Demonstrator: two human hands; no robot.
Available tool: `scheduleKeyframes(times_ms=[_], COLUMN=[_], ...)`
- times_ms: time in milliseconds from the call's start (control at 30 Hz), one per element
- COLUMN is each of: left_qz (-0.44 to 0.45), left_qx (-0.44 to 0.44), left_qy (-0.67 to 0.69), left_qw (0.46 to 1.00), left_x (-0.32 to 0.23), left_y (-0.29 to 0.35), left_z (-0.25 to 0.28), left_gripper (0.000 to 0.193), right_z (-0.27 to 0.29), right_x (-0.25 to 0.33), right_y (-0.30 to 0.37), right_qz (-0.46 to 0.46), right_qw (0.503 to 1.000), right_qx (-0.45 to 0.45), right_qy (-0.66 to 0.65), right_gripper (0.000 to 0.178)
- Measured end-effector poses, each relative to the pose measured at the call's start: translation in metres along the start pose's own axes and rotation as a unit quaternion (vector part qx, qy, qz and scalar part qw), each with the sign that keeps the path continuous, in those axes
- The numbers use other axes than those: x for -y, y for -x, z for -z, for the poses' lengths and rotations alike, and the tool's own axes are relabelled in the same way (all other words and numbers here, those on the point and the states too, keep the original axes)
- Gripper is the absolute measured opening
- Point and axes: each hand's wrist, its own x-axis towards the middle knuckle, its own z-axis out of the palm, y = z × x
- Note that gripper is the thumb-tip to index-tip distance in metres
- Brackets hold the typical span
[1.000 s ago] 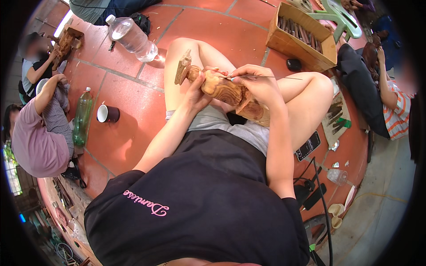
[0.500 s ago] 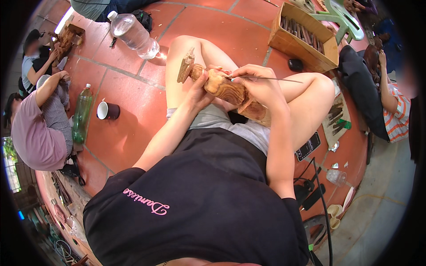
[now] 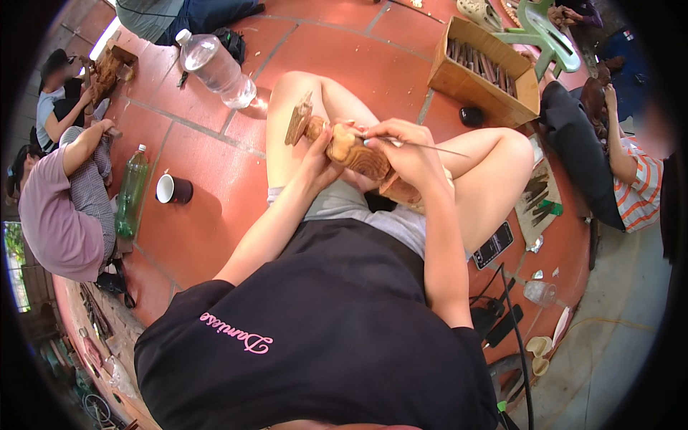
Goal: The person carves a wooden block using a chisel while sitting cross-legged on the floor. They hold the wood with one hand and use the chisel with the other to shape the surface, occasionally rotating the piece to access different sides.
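Observation:
A carved piece of light brown wood [image 3: 367, 162] with swirling grain lies across my lap, slanting from upper left to lower right. My left hand [image 3: 319, 156] is closed round its left part, below a narrow neck that ends in a rough, flat block [image 3: 299, 123]. In my right hand [image 3: 412, 149] is a thin, dark carving tool [image 3: 450, 151], pinched between the fingers. Its working end meets the upper side of the wood near my left fingertips, and its other end sticks out to the right. The exact shape of its tip is too small to make out.
Beyond my right knee, a cardboard box [image 3: 446, 79] holds several slim tools. Left of me stand a mug [image 3: 185, 192], a green bottle [image 3: 132, 192] and a large clear bottle [image 3: 222, 75]. A phone [image 3: 494, 244] and cables lie at right. Other people sit on both sides.
The whole view has shifted slightly, so my knees and the wood sit lower. My right hand and the tool have moved a little left along the wood. Both grips stay the same.

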Motion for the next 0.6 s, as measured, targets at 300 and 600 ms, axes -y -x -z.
scheduleKeyframes(times_ms=[300, 600], left_qz=[-0.007, -0.003], left_qx=[-0.048, 0.005], left_qy=[-0.028, -0.024], left_qw=[0.998, 1.0], left_x=[0.002, -0.001], left_y=[0.005, -0.002], left_z=[0.001, -0.013], left_gripper=[0.053, 0.048], right_z=[0.004, 0.017], right_x=[0.002, 0.008], right_y=[-0.003, -0.002], right_qz=[0.018, -0.028], right_qw=[0.999, 0.999], right_qx=[-0.025, 0.01], right_qy=[-0.026, -0.016], right_gripper=[0.014, 0.012])
